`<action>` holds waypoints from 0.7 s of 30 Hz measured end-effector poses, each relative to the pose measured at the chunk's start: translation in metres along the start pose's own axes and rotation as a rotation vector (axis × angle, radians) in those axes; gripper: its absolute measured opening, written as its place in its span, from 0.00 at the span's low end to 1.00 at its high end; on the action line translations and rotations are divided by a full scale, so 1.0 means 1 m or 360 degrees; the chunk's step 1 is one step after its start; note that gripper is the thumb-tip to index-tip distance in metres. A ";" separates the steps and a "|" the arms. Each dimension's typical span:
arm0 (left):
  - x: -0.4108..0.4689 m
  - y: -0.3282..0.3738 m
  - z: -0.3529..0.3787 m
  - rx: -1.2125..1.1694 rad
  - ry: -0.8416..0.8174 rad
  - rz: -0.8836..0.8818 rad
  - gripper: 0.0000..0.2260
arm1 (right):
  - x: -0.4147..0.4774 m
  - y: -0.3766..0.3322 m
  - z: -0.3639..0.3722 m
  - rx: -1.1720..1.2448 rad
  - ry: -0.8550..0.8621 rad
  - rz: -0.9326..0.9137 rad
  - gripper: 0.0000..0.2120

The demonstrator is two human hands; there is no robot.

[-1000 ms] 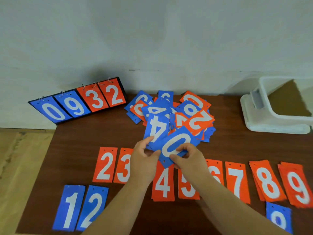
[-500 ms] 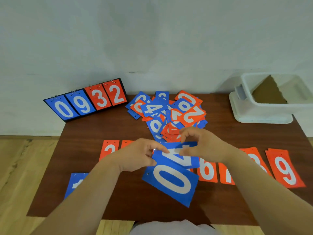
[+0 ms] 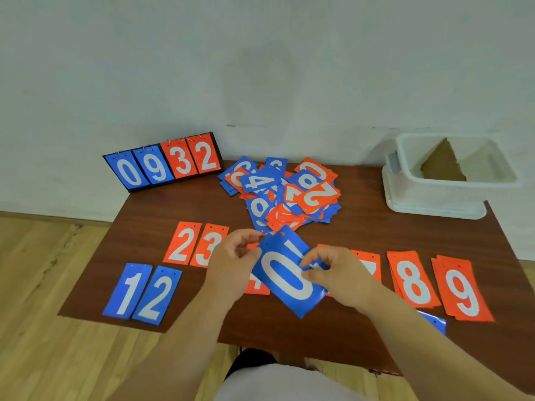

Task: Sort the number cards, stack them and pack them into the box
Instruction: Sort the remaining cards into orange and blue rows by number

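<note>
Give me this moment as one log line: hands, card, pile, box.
left hand: pinches blue 0 card | right hand: pinches same card | unsorted pile: mid-table behind hands | box: no number cards visible inside

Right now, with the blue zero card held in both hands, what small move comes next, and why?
Probably set the blue card with a white 0 down just left of the blue 1 card: it and the blue 2 card already lie in order on the brown table, with bare wood there.
</note>
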State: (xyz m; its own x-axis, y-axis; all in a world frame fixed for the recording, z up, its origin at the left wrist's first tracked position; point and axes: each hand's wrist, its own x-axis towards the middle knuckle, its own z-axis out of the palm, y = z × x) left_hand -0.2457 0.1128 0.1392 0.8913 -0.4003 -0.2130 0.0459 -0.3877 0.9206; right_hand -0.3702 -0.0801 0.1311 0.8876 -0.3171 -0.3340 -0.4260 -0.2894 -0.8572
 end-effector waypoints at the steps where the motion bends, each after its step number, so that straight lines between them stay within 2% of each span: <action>1: -0.006 -0.003 0.002 -0.0142 0.0068 -0.0045 0.14 | -0.001 0.002 0.004 0.0099 0.0098 0.0030 0.06; 4: -0.026 -0.018 0.007 -0.0303 0.0033 -0.0153 0.16 | 0.001 0.001 0.022 0.0275 0.0283 0.0071 0.06; 6: -0.033 -0.031 0.008 -0.0337 -0.0012 -0.0216 0.16 | 0.002 -0.004 0.037 0.0303 0.0267 0.0056 0.06; 11: -0.027 -0.050 -0.016 -0.0274 0.0085 -0.0251 0.14 | 0.018 -0.022 0.071 0.0282 0.0191 0.0049 0.05; 15: -0.013 -0.068 -0.061 -0.0126 0.0160 -0.0224 0.14 | 0.042 -0.043 0.107 0.0237 0.0119 0.0048 0.11; 21: 0.022 -0.118 -0.171 0.0087 0.0252 -0.0335 0.17 | 0.088 -0.079 0.179 0.0090 0.0157 0.0108 0.12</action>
State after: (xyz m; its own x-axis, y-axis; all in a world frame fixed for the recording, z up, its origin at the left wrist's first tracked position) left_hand -0.1540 0.2917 0.0818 0.9243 -0.1727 -0.3403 0.2172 -0.4950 0.8413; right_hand -0.2270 0.0770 0.0996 0.8345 -0.4221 -0.3542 -0.4714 -0.2139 -0.8556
